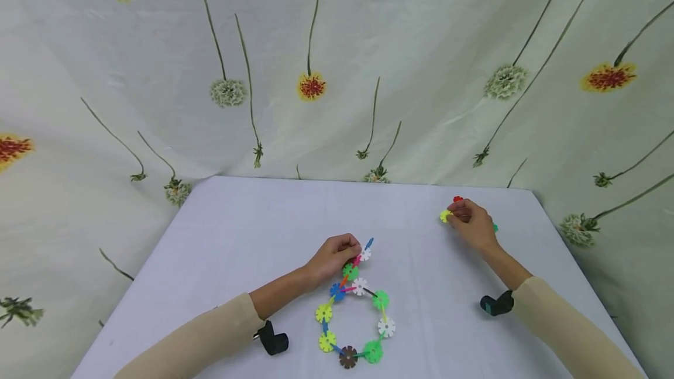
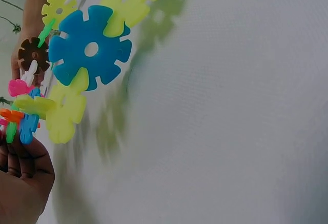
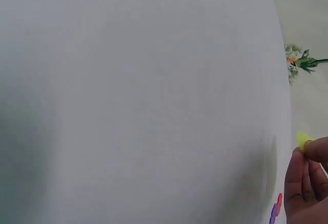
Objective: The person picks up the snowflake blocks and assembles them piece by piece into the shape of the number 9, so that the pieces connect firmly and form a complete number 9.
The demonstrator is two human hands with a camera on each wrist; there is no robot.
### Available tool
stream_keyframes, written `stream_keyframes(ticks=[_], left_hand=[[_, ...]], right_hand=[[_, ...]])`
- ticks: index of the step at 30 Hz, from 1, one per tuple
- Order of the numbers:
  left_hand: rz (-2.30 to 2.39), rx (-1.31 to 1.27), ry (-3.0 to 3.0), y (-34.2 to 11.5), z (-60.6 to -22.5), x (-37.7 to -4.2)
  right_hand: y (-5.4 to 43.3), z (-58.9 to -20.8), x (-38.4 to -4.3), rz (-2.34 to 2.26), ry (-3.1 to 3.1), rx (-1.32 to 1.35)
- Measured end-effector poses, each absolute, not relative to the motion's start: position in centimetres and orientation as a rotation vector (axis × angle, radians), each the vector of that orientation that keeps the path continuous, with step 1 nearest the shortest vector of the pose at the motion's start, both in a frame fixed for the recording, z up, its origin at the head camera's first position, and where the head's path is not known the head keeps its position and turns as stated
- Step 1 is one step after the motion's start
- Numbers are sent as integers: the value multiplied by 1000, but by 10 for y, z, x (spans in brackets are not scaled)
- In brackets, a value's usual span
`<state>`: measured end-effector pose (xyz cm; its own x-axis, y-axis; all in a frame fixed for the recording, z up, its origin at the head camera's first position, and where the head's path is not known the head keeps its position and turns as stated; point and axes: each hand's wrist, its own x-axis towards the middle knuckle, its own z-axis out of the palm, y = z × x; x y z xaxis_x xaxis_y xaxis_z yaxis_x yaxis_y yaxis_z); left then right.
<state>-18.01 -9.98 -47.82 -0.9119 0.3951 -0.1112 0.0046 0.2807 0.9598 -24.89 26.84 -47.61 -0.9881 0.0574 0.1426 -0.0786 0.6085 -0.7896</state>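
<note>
My left hand point(image 1: 333, 257) pinches the upper end of a chain of notched plastic snowflake discs, by a pink disc point(image 1: 357, 261) with a white disc point(image 1: 365, 254) and a blue disc point(image 1: 370, 243) beyond it. Below the hand the chain point(image 1: 373, 351) forms a closed ring of linked green, white, brown, yellow and blue discs. In the left wrist view, a large blue disc point(image 2: 92, 49) hangs above the hand point(image 2: 23, 183). At the far right, my right hand point(image 1: 473, 226) pinches a yellow disc point(image 1: 444, 216) between thumb and fingers, seen edge-on in the right wrist view.
Beside the right hand, a red disc point(image 1: 457, 198) and a green disc point(image 1: 495, 227) are partly hidden. Red and purple pieces point(image 3: 277, 207) lie by it in the right wrist view. A flower-patterned cloth point(image 1: 432, 63) hangs behind the white table point(image 1: 253, 209).
</note>
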Motion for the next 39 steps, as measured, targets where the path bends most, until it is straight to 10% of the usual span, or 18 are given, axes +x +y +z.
stream_keyframes(ticks=[39], left_hand=[[1619, 416, 2263, -91, -475, -183]], right_hand=[[167, -459, -213, 1875, -2650, 506]])
